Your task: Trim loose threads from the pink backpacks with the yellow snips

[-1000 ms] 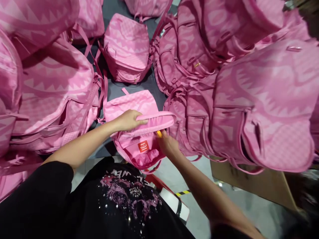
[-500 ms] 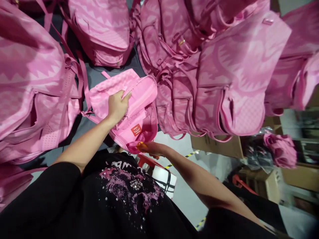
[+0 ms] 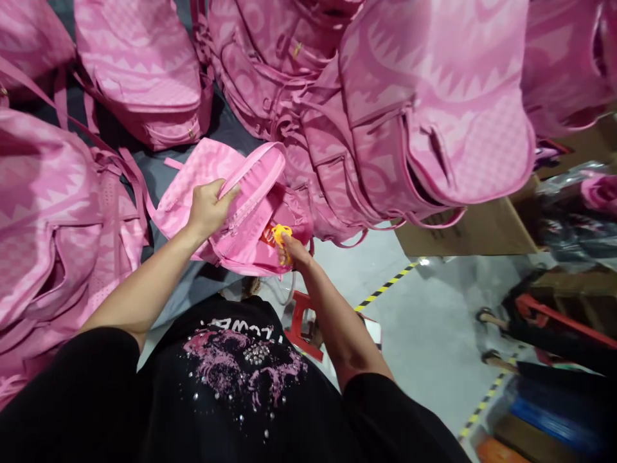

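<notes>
A small pink backpack [image 3: 186, 183] lies unzipped before me, its lining facing up. My left hand [image 3: 211, 207] is closed on the bag's zippered flap [image 3: 258, 170], holding it folded back. In my right hand [image 3: 292, 251] is a small yellow tool with loops [image 3: 281, 233], much like scissors handles; its blades, if any, cannot be made out. This hand is at the bag's opening, over the lining. Partly behind the yellow tool, an orange-red label [image 3: 268, 235] shows on the lining.
Large pink backpacks [image 3: 139, 71] surround the work spot, with more backpacks [image 3: 434, 122] in a row at right. Under them is a dark grey surface [image 3: 164, 168]. A red stool [image 3: 303, 328], a cardboard box [image 3: 467, 228] and a person's feet [image 3: 491, 318] are on the right.
My right hand has risen from the bag's near edge to beside the label, bringing the yellow tool into plain sight. The flap is lifted more upright. The view has shifted to the right.
</notes>
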